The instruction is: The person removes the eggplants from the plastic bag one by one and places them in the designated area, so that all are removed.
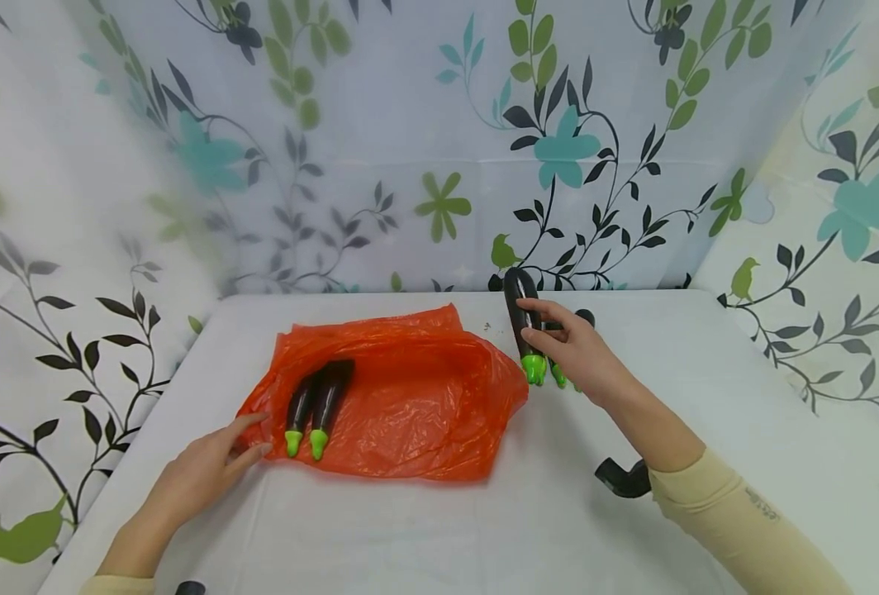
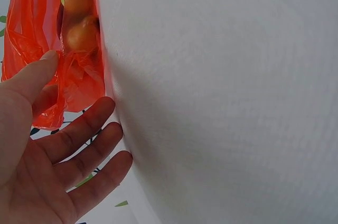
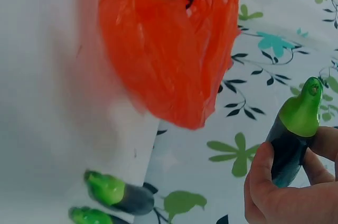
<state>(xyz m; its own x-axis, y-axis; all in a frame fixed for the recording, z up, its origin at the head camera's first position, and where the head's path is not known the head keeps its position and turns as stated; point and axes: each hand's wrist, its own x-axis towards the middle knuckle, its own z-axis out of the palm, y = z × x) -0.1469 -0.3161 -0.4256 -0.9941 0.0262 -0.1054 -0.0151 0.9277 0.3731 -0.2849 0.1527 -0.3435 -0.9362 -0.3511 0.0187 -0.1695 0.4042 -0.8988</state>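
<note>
Now I watch the right hand [image 1: 577, 343] pinch a glossy, near-black eggplant with a bright green cap [image 1: 520, 322], seemingly raised off the white tabletop [image 1: 365, 537], beside the right end of a crinkled, translucent red plastic bag [image 1: 417, 413]. Its long axis runs mostly away from the person, cap nearest; the bag lies leftward. At the bag's far left edge, the left hand [image 1: 205, 475] pinches the plastic, outer fingers spread. Two similar eggplants [image 1: 330, 401] lie inside. I can't count the partly hidden eggplants [image 3: 124, 196] behind the right hand; the right-wrist view crops one.
</note>
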